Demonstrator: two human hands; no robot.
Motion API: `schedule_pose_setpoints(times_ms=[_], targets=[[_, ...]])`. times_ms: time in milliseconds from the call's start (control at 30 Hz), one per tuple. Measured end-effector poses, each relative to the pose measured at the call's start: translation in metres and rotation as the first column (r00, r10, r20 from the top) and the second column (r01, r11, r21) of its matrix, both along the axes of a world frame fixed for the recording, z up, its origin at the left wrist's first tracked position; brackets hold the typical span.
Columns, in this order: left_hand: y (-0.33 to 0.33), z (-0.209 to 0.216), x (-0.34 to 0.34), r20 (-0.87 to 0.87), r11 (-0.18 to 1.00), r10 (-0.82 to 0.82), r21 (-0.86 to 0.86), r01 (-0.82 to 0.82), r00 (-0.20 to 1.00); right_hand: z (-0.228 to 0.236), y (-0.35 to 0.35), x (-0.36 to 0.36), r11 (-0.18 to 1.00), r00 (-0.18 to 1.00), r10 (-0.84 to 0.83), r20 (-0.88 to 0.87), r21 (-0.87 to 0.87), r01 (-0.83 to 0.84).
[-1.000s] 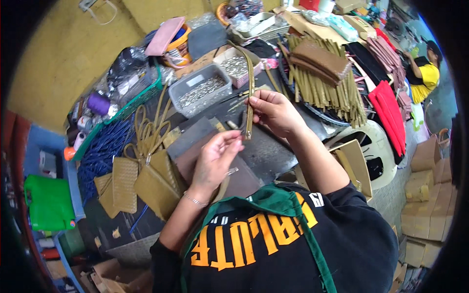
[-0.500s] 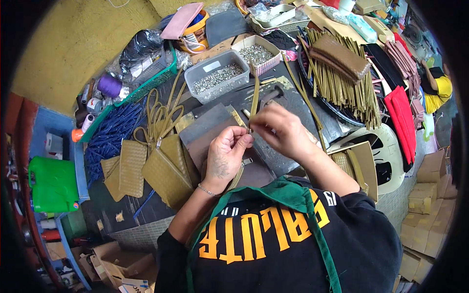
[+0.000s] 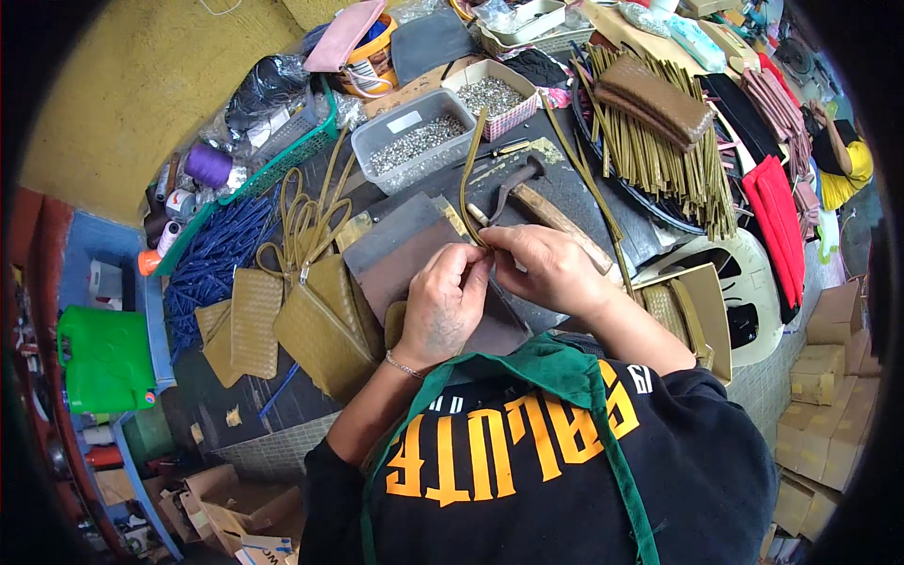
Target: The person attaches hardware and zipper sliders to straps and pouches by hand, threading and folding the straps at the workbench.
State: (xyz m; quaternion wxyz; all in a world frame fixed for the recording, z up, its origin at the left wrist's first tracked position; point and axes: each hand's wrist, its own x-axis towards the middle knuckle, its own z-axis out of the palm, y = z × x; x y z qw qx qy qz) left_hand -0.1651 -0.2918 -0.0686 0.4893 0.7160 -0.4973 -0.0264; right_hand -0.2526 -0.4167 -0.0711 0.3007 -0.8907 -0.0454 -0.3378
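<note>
My left hand (image 3: 441, 299) pinches a narrow olive strap (image 3: 463, 179) between thumb and fingers. The strap's free length curves up and away from the fingertips. My right hand (image 3: 548, 268) meets the left, its thumb and fingertips closed on the same strap; any small fitting there is hidden by the fingers. Beneath both hands lie dark flat boards (image 3: 395, 259). Just beyond the right hand rests a hammer (image 3: 565, 226) with a wooden handle and a dark curved metal head. Olive woven pouches (image 3: 325, 325) with looped straps lie left of my left hand.
Two trays of small metal fittings, one grey (image 3: 414, 146) and one pink-and-white (image 3: 494, 94), stand at the back. A round black tray (image 3: 603, 179) holds many olive strips. Blue strips (image 3: 221, 259) lie left by a green basket (image 3: 282, 151). Another person (image 3: 847, 169) is far right.
My right hand has come down and turned in to meet the left fingertips. The strap's free end has swung left, and more of the hammer shows.
</note>
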Motion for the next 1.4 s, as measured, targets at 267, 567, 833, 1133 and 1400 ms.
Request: schedule_pose_setpoints(times_ms=[267, 567, 833, 1133, 1400], targets=[[0.005, -0.017, 0.003, -0.643, 0.995, -0.024, -0.091, -0.045, 0.766, -0.012, 0.000, 0.001, 0.923, 0.978, -0.197, 0.070, 0.349, 0.161], [0.008, -0.015, 0.007, -0.805, 0.989, -0.130, -0.146, 0.019, 0.579, -0.010, -0.043, -0.023, 0.495, 0.833, 0.554, -0.006, 0.806, -0.324], [0.006, -0.010, 0.002, -0.705, 0.968, -0.251, -0.169, 0.187, 0.663, -0.013, -0.015, 0.001, -0.034, 0.872, 0.483, -0.080, 0.993, 0.110], [0.026, -0.008, -0.002, -0.676, 0.772, -0.420, 0.085, 0.630, 0.605, 0.022, -0.114, 0.036, -0.015, 0.950, -0.204, 0.237, 0.969, -0.245], [0.020, -0.002, -0.001, -0.348, 0.686, -0.570, 0.298, 0.665, 0.744, 0.016, -0.126, 0.022, 0.248, 0.944, -0.199, 0.264, 0.945, -0.213]])
